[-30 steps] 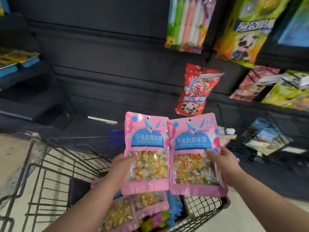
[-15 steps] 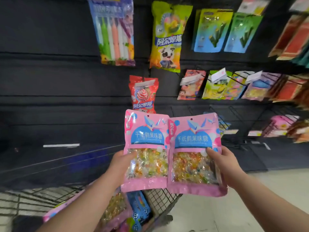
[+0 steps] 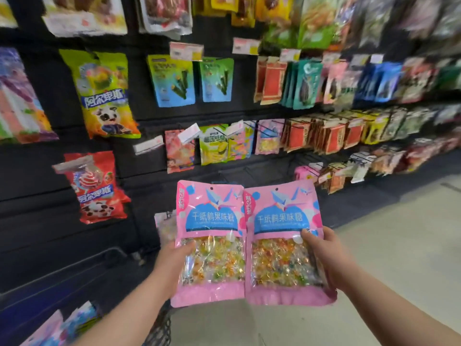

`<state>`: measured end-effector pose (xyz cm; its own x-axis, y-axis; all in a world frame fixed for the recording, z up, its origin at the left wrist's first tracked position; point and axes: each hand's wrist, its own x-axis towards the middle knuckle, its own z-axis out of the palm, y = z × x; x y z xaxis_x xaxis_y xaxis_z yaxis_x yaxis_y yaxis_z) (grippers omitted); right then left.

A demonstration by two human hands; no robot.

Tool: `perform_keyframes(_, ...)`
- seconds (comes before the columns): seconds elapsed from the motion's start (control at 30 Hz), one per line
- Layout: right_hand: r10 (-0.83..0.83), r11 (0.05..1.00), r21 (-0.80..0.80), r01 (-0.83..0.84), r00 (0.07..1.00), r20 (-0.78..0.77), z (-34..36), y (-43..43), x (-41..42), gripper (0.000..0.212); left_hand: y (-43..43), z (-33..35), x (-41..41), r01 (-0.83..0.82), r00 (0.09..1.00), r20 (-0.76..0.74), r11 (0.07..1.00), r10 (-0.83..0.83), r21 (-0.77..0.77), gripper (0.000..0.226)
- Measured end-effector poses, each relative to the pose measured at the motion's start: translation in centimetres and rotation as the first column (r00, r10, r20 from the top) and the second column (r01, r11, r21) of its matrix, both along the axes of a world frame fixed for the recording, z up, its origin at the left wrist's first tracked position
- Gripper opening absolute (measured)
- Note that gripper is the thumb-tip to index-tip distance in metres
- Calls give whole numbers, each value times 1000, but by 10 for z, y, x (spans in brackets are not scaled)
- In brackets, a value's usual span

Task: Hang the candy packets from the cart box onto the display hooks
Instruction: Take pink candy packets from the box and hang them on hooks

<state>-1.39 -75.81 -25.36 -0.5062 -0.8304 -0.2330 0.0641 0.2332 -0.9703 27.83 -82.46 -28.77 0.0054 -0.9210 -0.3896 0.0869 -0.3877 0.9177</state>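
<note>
I hold two pink candy packets upright and side by side in front of the black display wall. My left hand (image 3: 172, 258) grips the left pink packet (image 3: 212, 221) at its left edge, thumb on the clear window. My right hand (image 3: 321, 255) grips the right pink packet (image 3: 279, 221) at its right edge. Each packet has a small hang hole at the top. More pink and blue packets (image 3: 57, 328) lie in the cart at the bottom left. A matching pink packet (image 3: 268, 136) hangs on the middle row.
The wall (image 3: 37, 233) carries hooks full of snack bags: a red bag (image 3: 97, 188) and a yellow-green bag (image 3: 104, 96) at left, dense rows (image 3: 349, 131) stretching right. The cart's wire edge (image 3: 159, 330) shows at the bottom. Pale floor (image 3: 399, 245) lies to the right.
The view has swung up and to the right, from the cart toward the filled hook rows. Both hands kept hold of the two pink packets throughout, side by side.
</note>
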Motion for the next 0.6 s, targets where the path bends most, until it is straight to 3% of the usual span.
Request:
perform_keyframes(0.23,-90,995,-54,89,996,-16,18,40,-84,21,15,24,-99,117,993,-5,992,-118,-46,14)
perform_keyframes(0.6,-206,976,-98,195,971,-119,23,45,-147,17,-15,31,-178,188,981,78,975,-180,-120,18)
